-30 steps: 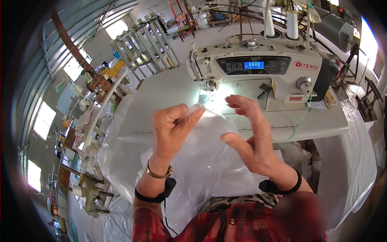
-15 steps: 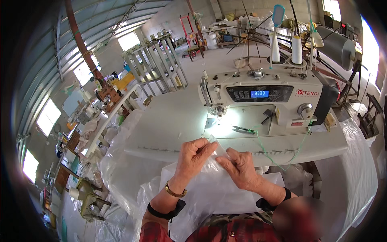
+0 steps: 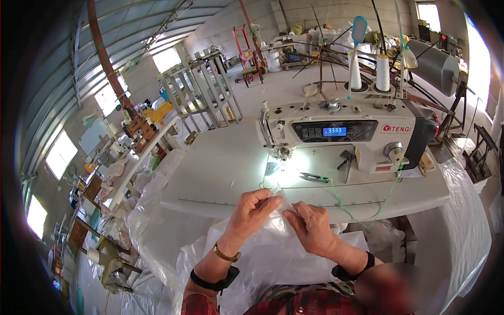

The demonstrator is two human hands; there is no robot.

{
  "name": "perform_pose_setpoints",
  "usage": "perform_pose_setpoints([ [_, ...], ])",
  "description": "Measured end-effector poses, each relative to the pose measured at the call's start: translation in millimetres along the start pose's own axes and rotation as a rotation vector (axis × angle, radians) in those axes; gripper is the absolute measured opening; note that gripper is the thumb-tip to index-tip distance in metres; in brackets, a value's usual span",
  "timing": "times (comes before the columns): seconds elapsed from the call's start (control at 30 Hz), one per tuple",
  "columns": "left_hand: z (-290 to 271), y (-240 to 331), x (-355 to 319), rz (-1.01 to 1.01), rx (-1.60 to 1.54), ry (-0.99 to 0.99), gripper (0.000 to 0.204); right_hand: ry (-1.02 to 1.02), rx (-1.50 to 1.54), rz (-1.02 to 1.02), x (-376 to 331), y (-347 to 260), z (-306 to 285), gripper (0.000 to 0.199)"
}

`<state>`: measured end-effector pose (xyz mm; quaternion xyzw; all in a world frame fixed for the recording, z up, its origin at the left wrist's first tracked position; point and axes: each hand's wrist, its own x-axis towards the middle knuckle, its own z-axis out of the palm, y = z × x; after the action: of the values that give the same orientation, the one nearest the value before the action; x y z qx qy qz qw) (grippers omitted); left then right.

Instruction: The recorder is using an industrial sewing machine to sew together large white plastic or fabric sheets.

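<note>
My left hand (image 3: 252, 212) is closed, thumb against fingers, on the upper edge of a translucent white plastic sheet (image 3: 294, 260). Close beside it, my right hand (image 3: 311, 224) pinches the same sheet, its thumb pointing up and left. A narrow folded corner rises between the two hands, just in front of the table's front edge. The rest of the sheet hangs over my lap. Beyond the hands stands a white sewing machine (image 3: 336, 128) with its lamp lit at the needle. Dark thread snips (image 3: 314, 178) lie on the table to the right of the needle.
The sewing table (image 3: 220, 152) has a ruler along its front edge. Green thread (image 3: 341, 202) loops across its right side. Thread cones (image 3: 382, 72) stand behind the machine. A grey metal rack (image 3: 197, 94) and a wooden stool (image 3: 107, 262) are on the left.
The view has shifted slightly, so the machine and table sit a little lower and to the left. Both hands keep their hold on the sheet, and its corner looks slightly turned.
</note>
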<state>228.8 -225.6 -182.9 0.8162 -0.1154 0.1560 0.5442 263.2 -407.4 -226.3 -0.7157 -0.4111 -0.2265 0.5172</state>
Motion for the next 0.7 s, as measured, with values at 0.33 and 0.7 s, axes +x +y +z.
perform_pose_setpoints([
  [0.33,5.2,-6.3,7.5,-0.118,-0.062,0.014,0.029,-0.035,-0.202,-0.174,-9.0,4.8,-1.3,0.054],
  [0.7,7.8,-15.0,5.2,-0.317,-0.267,0.059,0.032,-0.202,-0.312,-0.131,-11.1,10.3,1.6,0.062],
])
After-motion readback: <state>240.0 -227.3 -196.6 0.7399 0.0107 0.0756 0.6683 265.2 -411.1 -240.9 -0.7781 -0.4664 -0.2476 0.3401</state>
